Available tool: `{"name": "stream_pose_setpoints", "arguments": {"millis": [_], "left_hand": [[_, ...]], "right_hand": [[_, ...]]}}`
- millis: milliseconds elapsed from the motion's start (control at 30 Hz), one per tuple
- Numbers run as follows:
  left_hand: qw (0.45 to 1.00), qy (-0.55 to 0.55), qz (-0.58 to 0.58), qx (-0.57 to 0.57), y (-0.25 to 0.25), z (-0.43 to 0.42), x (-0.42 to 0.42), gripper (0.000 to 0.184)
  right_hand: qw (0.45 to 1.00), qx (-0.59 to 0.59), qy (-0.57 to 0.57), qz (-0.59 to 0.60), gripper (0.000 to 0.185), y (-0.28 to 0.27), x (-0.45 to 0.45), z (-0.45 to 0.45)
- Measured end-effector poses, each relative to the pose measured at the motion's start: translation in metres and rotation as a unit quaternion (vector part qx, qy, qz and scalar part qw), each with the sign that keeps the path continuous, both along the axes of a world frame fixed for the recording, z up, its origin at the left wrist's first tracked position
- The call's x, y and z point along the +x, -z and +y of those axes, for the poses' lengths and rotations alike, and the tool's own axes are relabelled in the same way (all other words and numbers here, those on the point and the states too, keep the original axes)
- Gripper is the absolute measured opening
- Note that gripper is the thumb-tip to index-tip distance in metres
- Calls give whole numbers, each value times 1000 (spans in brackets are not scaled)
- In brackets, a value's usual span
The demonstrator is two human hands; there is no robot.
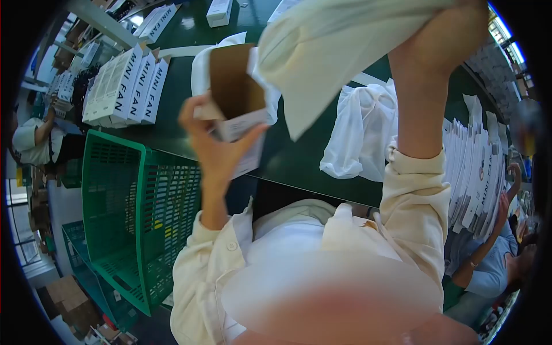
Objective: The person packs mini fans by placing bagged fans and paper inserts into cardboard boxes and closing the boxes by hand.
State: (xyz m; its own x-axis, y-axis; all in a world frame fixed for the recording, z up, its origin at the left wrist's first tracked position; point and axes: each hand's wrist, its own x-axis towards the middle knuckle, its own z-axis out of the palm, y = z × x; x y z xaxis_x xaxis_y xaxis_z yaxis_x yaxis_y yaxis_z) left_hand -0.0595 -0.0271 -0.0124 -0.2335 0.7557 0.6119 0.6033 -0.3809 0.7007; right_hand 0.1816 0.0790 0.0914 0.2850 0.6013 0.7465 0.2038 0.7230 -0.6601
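Note:
Held in my left hand (215, 138) is a small white box (244, 123), its top open and its brown inside showing. Fingers and thumb are wrapped round its near end. My right hand (451, 31) is raised at the upper right, blurred, with a pale, soft white wrapper (328, 52) stretching from it towards the box; its fingertips are hard to make out. Behind the box lies a white bag (201, 72) on the green table (293, 155). Another wrapped white bundle (359, 129) rests on the table, below my right forearm.
White MINI FAN boxes (123, 86) stand at the left, beyond a green basket (144, 218). Flattened MINI FAN cartons (474, 172) are stacked at the right. One co-worker (40, 135) is at far left, another (494, 259) at far right.

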Motion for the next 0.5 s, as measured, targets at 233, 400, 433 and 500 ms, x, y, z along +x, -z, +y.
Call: {"name": "stream_pose_setpoints", "arguments": {"millis": [233, 400, 433, 500], "left_hand": [[993, -28, -5, 110, 22, 6, 75, 92], [991, 73, -90, 74, 32, 7, 70, 98], [988, 90, -109, 68, 34, 3, 66, 97], [981, 105, -157, 45, 31, -1, 62, 92]], "right_hand": [[997, 24, -3, -71, 18, -5, -41, -1], [954, 164, 68, -242, 15, -14, -63, -32], [942, 182, 81, -270, 15, -5, -70, -37], [920, 229, 115, -296, 24, 10, -72, -47]]}}
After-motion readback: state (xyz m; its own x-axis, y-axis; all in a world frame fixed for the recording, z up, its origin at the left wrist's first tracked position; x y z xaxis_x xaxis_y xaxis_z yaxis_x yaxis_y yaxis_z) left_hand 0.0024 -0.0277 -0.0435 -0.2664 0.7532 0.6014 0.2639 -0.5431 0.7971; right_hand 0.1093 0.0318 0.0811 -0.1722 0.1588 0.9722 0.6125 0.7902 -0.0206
